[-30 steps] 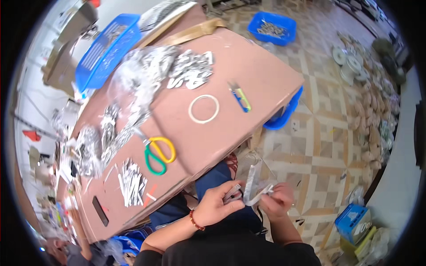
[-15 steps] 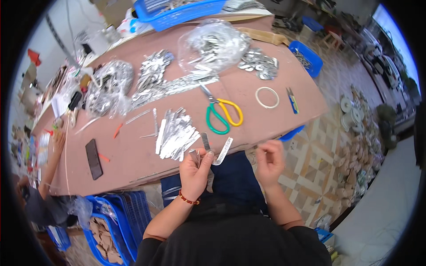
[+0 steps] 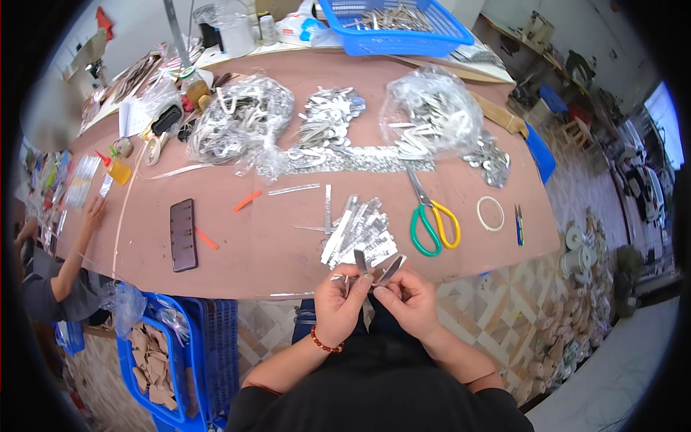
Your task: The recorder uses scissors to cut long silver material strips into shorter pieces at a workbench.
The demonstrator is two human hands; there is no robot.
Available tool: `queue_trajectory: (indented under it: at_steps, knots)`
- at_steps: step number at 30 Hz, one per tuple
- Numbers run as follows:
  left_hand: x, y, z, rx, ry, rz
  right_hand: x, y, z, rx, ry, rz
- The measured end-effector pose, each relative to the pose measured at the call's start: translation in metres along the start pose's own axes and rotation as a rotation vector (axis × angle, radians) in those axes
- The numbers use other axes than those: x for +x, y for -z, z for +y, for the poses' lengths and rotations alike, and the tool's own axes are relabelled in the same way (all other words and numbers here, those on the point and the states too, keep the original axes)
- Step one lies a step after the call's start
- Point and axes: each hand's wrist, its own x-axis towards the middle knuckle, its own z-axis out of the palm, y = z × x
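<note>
Both hands meet just off the table's near edge. My left hand [image 3: 341, 306], with a beaded bracelet at the wrist, is closed on a short strip [image 3: 360, 261] whose dark grey side shows. It pinches this between thumb and fingers, and other narrow strip ends show by its fingers. Close against it, my right hand [image 3: 410, 301] is closed with thumb and forefinger on another dark strip end [image 3: 391, 269]. Whether the two ends belong to one bent strip is hidden by the fingers. Just beyond lies a pile of silvery glitter strips [image 3: 363, 229].
Right of the pile are scissors [image 3: 423, 216], a white ring [image 3: 491, 214] and small snips [image 3: 519, 225]. A phone [image 3: 183, 234] lies left. Bags of silvery pieces [image 3: 248, 119] and a blue basket [image 3: 403, 45] stand farther back. Another person's hand [image 3: 92, 214] rests at far left.
My right hand has come in from the right, where it was apart from the left, and now grips a strip end beside it. The view has swung left.
</note>
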Motion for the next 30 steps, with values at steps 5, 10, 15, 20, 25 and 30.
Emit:
queue_trajectory:
  at_steps: [5, 10, 15, 20, 25, 30]
  knots:
    - [0.006, 0.021, 0.023, -0.082, -0.07, 0.104, 0.038, -0.015, -0.023, 0.162, -0.039, -0.057]
    - [-0.007, 0.057, 0.051, 0.009, -0.003, 0.089, 0.118, 0.013, -0.043, -0.14, 0.042, -0.066]
    - [-0.03, 0.097, 0.057, 0.043, 0.027, 0.28, 0.208, 0.011, -0.04, -0.445, 0.069, -0.212]
    - [-0.05, 0.129, 0.064, -0.04, -0.115, 0.415, 0.293, 0.01, -0.002, -0.614, 0.095, -0.127]
    - [-0.058, 0.153, 0.074, -0.031, 0.027, 0.486, 0.309, 0.048, 0.022, -1.103, 0.156, -0.044]
    - [-0.085, 0.127, 0.068, 0.16, 0.194, 0.196, 0.237, 0.015, -0.038, -0.735, 0.265, -0.188]
